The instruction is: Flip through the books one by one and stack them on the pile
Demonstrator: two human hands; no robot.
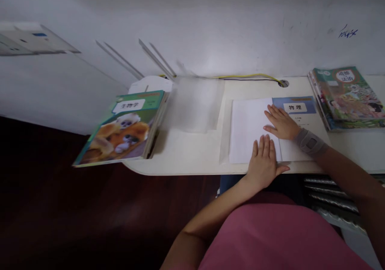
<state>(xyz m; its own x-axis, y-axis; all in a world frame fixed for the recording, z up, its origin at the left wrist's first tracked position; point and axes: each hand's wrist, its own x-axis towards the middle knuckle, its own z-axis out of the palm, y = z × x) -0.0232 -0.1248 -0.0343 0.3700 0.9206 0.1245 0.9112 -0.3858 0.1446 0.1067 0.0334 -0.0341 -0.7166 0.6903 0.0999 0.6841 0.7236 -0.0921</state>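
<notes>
A physics textbook (296, 131) lies open in front of me on the white table, with a blank white page on its left side and the title page on its right. My left hand (263, 160) rests flat on the lower part of the white page near the spine, fingers stretched out, thumb to the right. Above it my right hand (281, 121) lies flat across the spine, fingers spread and pointing left. A grey band wraps the right wrist. A thin translucent edge shows beneath the book on its left side.
Translucent sheets (195, 105) lie left of the book. A stack topped by a biology textbook (123, 127) overhangs the table's left end. More textbooks (349, 97) are piled at right. A yellow cable (249, 76) runs along the wall to a hole.
</notes>
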